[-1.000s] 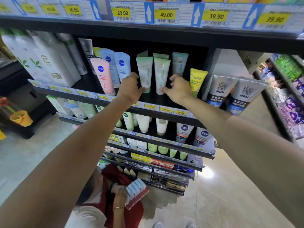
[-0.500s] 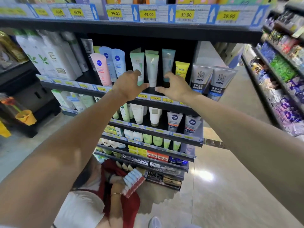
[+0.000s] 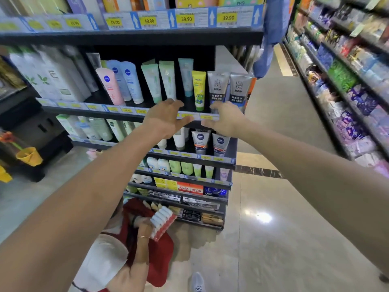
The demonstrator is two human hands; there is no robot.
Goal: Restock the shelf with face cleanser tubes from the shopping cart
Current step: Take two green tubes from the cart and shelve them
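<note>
just above both empty hands [image 3: 166, 118] [image 3: 226, 119], cleanser tubes [image 3: 160, 82] upright on shelf [image 3: 94, 108]

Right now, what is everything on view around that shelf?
Pink tube: one, pink, left on the middle shelf.
Blue tubes: two, pale blue, right of the pink one.
Green tubes: two in front, pale green, above the left hand.
Teal tube: one, behind the yellow one.
Yellow tube: one, yellow with green cap.
Grey tubes: two, grey, at the shelf's right end.
White bottles: several, white, far left.
Price tags: a row, yellow on white, top rail.
Yellow bucket: one, floor at left.
Second person: one, in red, crouched below holding a pack.
Hands: left hand and right hand, both empty, at the shelf edge.
</note>
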